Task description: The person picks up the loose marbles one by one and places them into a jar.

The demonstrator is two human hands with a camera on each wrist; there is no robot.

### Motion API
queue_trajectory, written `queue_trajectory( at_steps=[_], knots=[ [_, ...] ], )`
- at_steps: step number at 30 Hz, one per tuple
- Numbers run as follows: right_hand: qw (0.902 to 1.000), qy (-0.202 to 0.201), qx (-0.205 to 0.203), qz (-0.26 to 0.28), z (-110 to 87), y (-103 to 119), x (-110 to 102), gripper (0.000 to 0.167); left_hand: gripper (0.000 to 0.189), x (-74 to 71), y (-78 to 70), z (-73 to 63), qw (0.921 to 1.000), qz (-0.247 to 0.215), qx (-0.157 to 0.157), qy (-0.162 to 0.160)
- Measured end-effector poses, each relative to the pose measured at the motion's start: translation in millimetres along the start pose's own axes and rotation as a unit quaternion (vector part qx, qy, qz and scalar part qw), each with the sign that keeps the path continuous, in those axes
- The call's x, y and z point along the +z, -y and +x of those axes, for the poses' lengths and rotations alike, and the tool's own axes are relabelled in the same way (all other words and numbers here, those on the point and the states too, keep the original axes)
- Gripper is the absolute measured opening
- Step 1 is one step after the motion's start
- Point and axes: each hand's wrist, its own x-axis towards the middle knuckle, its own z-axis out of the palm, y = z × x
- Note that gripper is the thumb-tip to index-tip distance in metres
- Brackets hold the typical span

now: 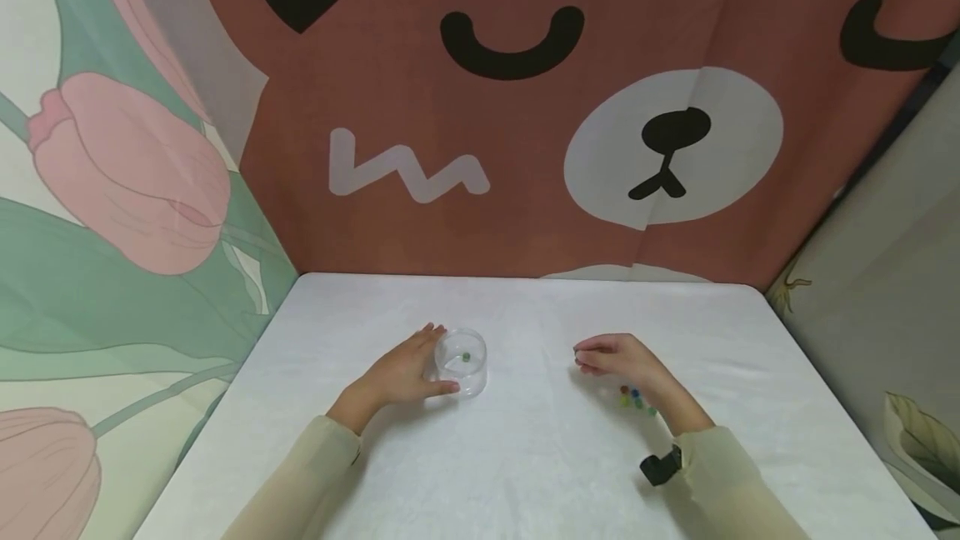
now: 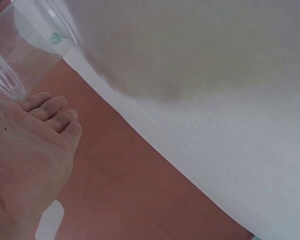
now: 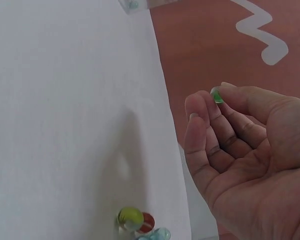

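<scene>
A clear, round plastic jar [image 1: 474, 382] stands on the white table, with a green marble [image 1: 466, 357] inside. My left hand [image 1: 408, 369] lies along the jar's left side, fingers fairly straight behind and thumb at the front; in the left wrist view its fingertips [image 2: 62, 112] are right by the jar [image 2: 37, 65]. Above the table to the right, my right hand [image 1: 618, 357] pinches a green marble [image 3: 217, 96] between thumb and fingertips. Loose marbles lie below that hand, among them a yellow-green one [image 3: 130, 218] and a red one [image 3: 148, 223].
The white tabletop [image 1: 517, 457] reaches back to a brown hanging cloth [image 1: 525, 232] printed with a bear. A floral cloth [image 1: 112, 298] borders the left side and a pale curtain [image 1: 885, 273] the right. A black strap device [image 1: 662, 467] sits at the right wrist.
</scene>
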Motion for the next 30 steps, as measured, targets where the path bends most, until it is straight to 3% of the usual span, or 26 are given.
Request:
queue_trajectory(
  at_steps=[15,30],
  knots=[
    [1.0,0.004,-0.001,0.005,10.6,19,20,0.042,0.108,0.1,1.7,0.8,1.0,-0.001,0.003,0.003],
    [0.9981,0.03,-0.045,0.029,17.9,41,40,0.032,0.107,-1.0,-1.0,0.4,1.0,0.003,0.006,0.003]
  ],
)
